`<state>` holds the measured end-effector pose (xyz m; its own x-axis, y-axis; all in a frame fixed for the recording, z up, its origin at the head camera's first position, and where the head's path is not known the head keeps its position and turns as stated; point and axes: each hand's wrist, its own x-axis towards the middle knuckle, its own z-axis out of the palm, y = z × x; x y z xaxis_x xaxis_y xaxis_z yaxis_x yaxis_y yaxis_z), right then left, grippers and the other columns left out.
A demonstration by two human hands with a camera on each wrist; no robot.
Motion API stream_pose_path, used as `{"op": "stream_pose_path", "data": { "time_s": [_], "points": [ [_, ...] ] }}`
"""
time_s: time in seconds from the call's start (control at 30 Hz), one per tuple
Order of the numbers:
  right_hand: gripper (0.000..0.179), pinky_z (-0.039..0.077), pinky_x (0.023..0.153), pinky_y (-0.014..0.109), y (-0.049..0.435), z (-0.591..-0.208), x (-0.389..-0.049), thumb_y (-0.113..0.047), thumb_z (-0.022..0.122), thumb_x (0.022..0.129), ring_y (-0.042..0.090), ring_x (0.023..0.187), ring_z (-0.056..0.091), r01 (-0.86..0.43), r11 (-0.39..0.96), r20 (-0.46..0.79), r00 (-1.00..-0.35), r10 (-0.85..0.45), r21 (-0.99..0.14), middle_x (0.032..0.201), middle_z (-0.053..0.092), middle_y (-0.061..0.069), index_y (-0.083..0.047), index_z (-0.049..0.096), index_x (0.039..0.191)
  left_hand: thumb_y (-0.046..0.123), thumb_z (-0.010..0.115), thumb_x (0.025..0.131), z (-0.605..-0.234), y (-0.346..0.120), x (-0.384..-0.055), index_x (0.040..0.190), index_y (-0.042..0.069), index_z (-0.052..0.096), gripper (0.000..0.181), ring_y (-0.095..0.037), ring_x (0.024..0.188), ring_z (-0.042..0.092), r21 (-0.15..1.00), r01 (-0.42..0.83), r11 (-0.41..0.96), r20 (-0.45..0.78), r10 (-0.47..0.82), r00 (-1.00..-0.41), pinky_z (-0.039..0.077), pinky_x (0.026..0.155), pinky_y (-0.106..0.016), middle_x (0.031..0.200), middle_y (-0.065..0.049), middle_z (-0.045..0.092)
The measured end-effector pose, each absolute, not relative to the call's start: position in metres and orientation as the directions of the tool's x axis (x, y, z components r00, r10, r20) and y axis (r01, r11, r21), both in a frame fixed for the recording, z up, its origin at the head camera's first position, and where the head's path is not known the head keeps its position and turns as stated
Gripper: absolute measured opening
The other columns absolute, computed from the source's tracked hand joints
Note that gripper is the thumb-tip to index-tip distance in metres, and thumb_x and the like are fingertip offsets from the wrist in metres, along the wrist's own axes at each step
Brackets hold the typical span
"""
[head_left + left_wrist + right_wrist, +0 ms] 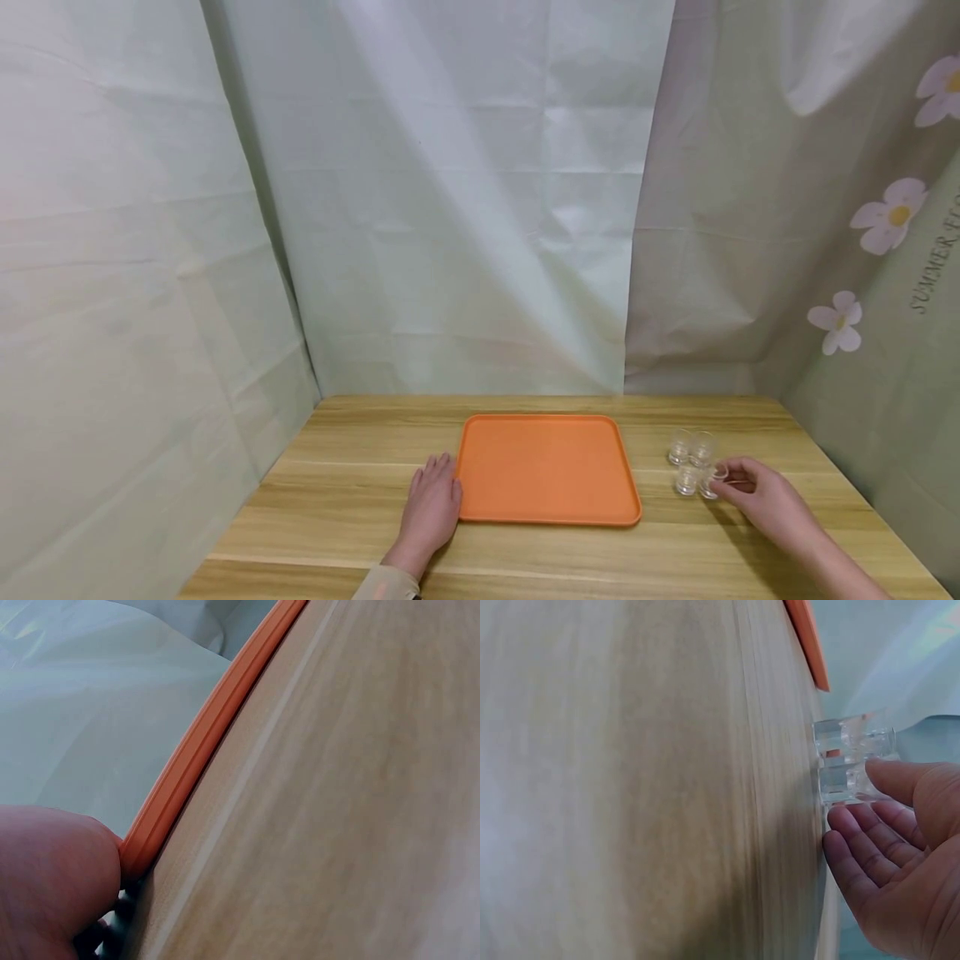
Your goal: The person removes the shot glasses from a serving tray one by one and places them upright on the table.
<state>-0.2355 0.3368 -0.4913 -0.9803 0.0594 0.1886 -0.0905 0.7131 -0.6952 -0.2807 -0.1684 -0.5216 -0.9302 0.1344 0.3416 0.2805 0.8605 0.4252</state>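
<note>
Several small clear glasses stand grouped at the right of the table. My right hand (767, 498) reaches in from the right and pinches the front right glass (707, 486) between thumb and fingertips. In the right wrist view the thumb lies against that glass (840, 781), and the other fingers curve round its far side. Close beside it are the front left glass (686, 481) and two rear ones. An orange tray (547, 472) lies flat in the middle. My left hand (431, 510) rests along its left edge, fingers extended, the thumb side touching the rim (196, 750).
The wooden table (330, 483) carries the tray and glasses. Pale hanging cloth (450, 250) closes off the back and left side. On the right, a greenish sheet with white flowers (890, 217) hangs along the table's edge. Table surface lies between tray and glasses.
</note>
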Motion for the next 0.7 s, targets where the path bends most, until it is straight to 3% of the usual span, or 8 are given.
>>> {"op": "stream_pose_path", "data": {
  "time_s": [0.17,0.27,0.37,0.53,0.7],
  "points": [
    [0.056,0.061,0.084,0.027,0.338,-0.488,-0.233,-0.024,0.082,0.103,0.030,0.106,0.077,-0.125,0.727,0.234,-0.971,0.051,-0.675,0.122,0.076,0.025,0.014,0.062,0.139,0.009,0.060,0.110,-0.521,-0.168,-0.281,0.146,-0.012,0.062,0.041,-0.054,0.151,0.046,0.434,0.279,0.856,0.336,0.134,-0.932,0.031,0.126,-0.070,0.156,-0.033,0.056],
    [0.064,0.064,0.094,0.044,0.335,-0.484,-0.229,-0.028,0.080,0.104,0.047,0.119,0.072,-0.134,0.747,0.258,-0.965,0.052,-0.652,0.135,0.069,0.035,0.015,0.057,0.146,0.010,0.061,0.110,-0.520,-0.169,-0.281,0.146,-0.013,0.061,0.043,-0.056,0.150,0.046,0.443,0.290,0.848,0.337,0.142,-0.931,0.031,0.125,-0.071,0.155,-0.035,0.056],
    [0.069,0.056,0.103,0.064,0.328,-0.477,-0.225,-0.031,0.078,0.106,0.058,0.128,0.063,-0.157,0.772,0.292,-0.956,0.038,-0.616,0.145,0.060,0.040,0.014,0.053,0.151,0.012,0.062,0.110,-0.518,-0.170,-0.281,0.148,-0.014,0.059,0.046,-0.057,0.150,0.046,0.450,0.301,0.841,0.338,0.151,-0.929,0.032,0.125,-0.071,0.156,-0.036,0.055],
    [0.074,0.043,0.107,0.079,0.312,-0.467,-0.223,-0.039,0.075,0.107,0.064,0.137,0.049,-0.184,0.825,0.343,-0.939,0.013,-0.534,0.152,0.051,0.042,0.011,0.050,0.155,0.018,0.062,0.112,-0.513,-0.169,-0.279,0.151,-0.013,0.057,0.050,-0.057,0.151,0.044,0.432,0.325,0.841,0.355,0.174,-0.919,0.030,0.126,-0.072,0.157,-0.036,0.053],
    [0.075,0.039,0.110,0.082,0.293,-0.465,-0.226,-0.040,0.075,0.107,0.065,0.138,0.046,-0.236,0.855,0.405,-0.914,-0.034,-0.461,0.154,0.049,0.042,0.010,0.049,0.156,0.026,0.060,0.114,-0.507,-0.167,-0.278,0.151,-0.010,0.058,0.052,-0.055,0.151,0.044,0.349,0.358,0.866,0.394,0.211,-0.895,0.028,0.127,-0.071,0.158,-0.031,0.056]
  ]
}}
